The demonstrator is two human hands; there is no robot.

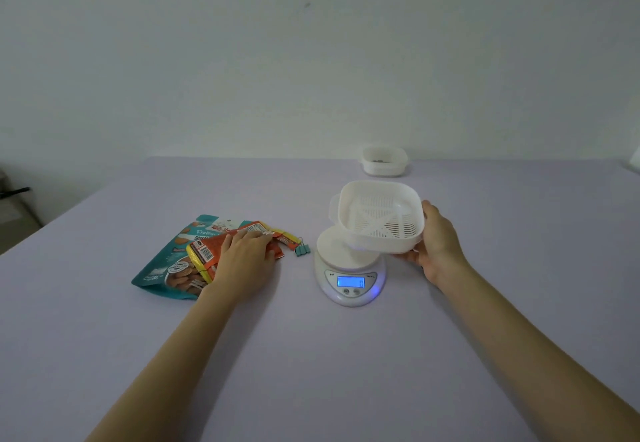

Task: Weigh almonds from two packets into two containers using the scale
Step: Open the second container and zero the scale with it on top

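A white digital scale (349,270) sits mid-table, its blue display lit and reading 0. My right hand (438,244) grips the right side of a white slotted container (381,216), held tilted just above the scale's platform. A second white container (383,161) stands at the table's far edge, with something dark inside. My left hand (246,254) rests on an orange almond packet (214,246), fingers laid over its top. That packet lies across a teal almond packet (173,258) lying flat.
Teal binder clips (302,250) lie between the packets and the scale. The table (311,355) has a pale lilac cover and meets a plain wall at the back. A dark object (14,192) sits off the table's left edge.
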